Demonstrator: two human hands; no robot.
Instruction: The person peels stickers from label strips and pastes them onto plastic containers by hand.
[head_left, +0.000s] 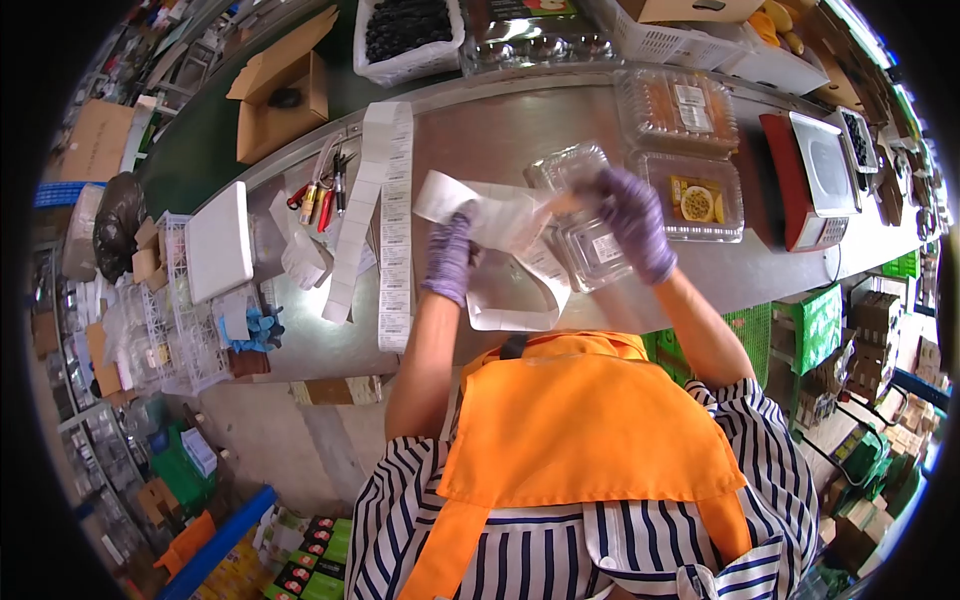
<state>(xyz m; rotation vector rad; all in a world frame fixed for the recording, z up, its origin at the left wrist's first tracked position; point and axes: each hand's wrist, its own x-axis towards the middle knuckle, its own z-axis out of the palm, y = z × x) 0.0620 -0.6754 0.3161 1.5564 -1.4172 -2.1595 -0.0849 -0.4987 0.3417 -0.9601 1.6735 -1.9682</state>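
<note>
My left hand, in a purple knitted glove, is closed on a strip of white printed labels. The strip curls at its upper end, and a loop of it hangs down onto the metal counter. My right hand, gloved alike, is raised to the right of the strip. Motion smears its fingertips, so whatever lies at them cannot be made out. Below and left of that hand is a clear lidded box bearing a white label. Another clear plastic box lies just behind it, partly hidden.
Long label strips run along the counter at left, beside pens and scissors. At right are a labelled clamshell, a clear box with a yellow fruit label and a red scale. A basket of dark fruit stands behind.
</note>
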